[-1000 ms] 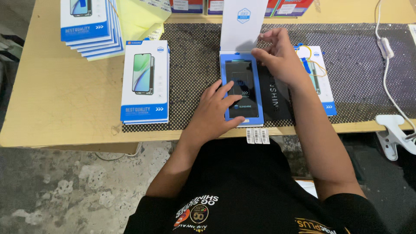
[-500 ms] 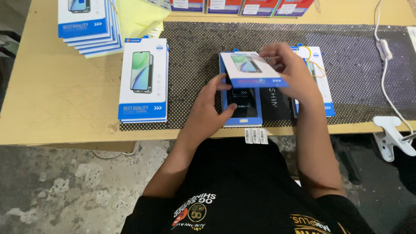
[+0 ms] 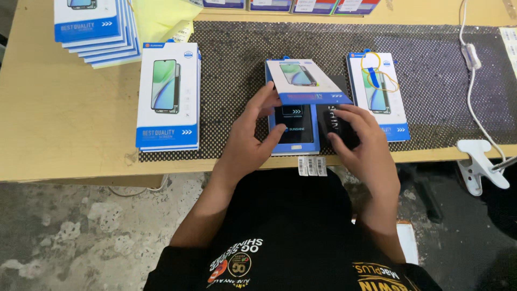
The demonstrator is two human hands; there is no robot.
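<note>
The open blue box (image 3: 293, 126) lies on the dotted black mat (image 3: 431, 70) just inside the table's near edge (image 3: 64, 161), with three small barcode labels (image 3: 312, 166) at the edge below the fingers. Bare mat opens beyond the fingertips. A closed screen box (image 3: 168, 102) lies well left of the fingers, another (image 3: 379, 97) just right. The left hand (image 3: 253, 137), fingers spread, touches the box and its half-lowered lid (image 3: 307, 81). The right hand (image 3: 361, 143), fingers loosely curled, rests on a black pouch (image 3: 335, 121) beside it.
</note>
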